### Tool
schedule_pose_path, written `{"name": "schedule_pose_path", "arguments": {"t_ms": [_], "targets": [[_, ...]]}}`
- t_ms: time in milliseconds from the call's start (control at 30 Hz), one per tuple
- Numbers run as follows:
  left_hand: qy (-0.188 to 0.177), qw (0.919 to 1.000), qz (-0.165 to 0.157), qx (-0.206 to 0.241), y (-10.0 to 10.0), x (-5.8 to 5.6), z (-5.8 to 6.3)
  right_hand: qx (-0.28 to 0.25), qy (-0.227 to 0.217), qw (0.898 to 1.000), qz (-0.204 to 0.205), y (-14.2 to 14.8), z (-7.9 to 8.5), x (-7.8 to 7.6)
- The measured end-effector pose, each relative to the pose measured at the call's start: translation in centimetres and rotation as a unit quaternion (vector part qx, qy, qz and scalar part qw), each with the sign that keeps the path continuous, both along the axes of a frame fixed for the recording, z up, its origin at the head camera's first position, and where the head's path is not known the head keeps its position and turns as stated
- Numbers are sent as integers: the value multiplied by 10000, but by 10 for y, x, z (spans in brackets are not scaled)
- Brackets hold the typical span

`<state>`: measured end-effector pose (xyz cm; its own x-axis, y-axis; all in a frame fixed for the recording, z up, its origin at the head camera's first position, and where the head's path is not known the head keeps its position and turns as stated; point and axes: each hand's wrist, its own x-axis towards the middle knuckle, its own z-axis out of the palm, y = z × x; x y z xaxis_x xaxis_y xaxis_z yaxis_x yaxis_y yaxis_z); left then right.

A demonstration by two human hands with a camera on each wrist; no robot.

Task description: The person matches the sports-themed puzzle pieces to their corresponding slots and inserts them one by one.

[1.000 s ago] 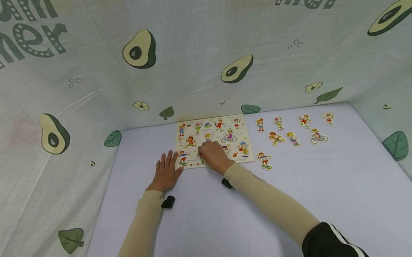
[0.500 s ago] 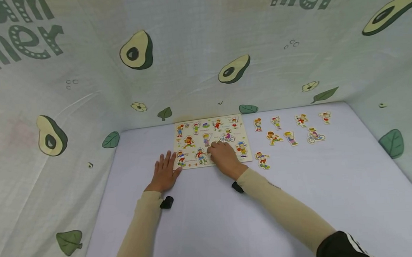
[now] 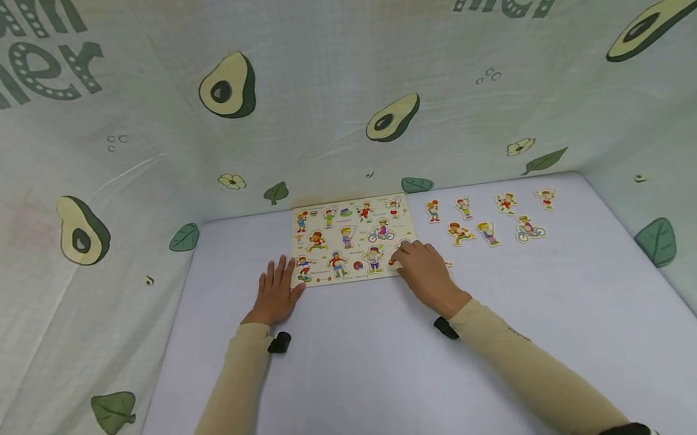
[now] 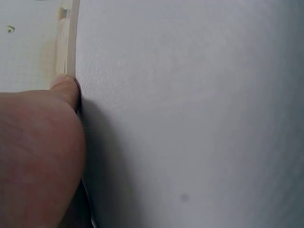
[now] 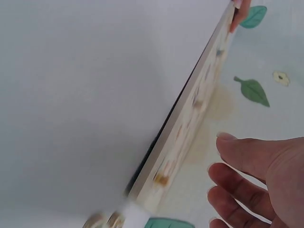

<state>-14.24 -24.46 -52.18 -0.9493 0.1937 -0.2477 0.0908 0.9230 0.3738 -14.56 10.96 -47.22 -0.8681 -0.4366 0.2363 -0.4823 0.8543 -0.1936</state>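
A flat wooden puzzle board [image 3: 319,220] with colourful sports figures lies at the back of the table. My left hand [image 3: 274,290] rests flat at its lower left corner, fingers spread; in the left wrist view the thumb [image 4: 66,90] touches the board's edge. Over the lower right corner is my right hand [image 3: 427,276], its fingers loosely bent. The right wrist view shows a gap between thumb [image 5: 232,145] and fingers, nothing held. The hand hides the board's bottom right figure and most of a loose piece beside it.
Right of the board lie several loose figure pieces, among them a cyclist [image 3: 529,229], a runner [image 3: 460,233] and a figure in purple trousers [image 3: 488,234]. A white cloth [image 3: 321,146] printed with avocados and leaves rises behind the table [image 3: 357,375].
My right hand has moved right across the board, from its middle to the lower right corner, uncovering bottom-row figures and covering the loose skateboarder piece. The left hand stays put.
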Motion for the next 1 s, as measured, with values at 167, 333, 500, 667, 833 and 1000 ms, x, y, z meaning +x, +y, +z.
{"name": "schedule_pose_path", "arguments": {"t_ms": [167,333,500,667,833,1000], "targets": [[76,10000,3,47,-2,0,0,-18,0,9997,-230,24,2,6],[66,10000,25,64,-1,1,3,-67,-131,9989,-435,43,1,8],[54,9999,39,80,-2,2,2,-72,-196,9983,-540,57,-3,10],[112,9999,16,54,-2,1,-3,12,-250,9978,-608,64,-8,13],[164,9998,-7,123,-2,1,-4,51,-266,9977,-628,68,-11,14],[183,9997,-47,137,-1,2,-1,-11,-130,9980,-611,69,-14,14]]}}
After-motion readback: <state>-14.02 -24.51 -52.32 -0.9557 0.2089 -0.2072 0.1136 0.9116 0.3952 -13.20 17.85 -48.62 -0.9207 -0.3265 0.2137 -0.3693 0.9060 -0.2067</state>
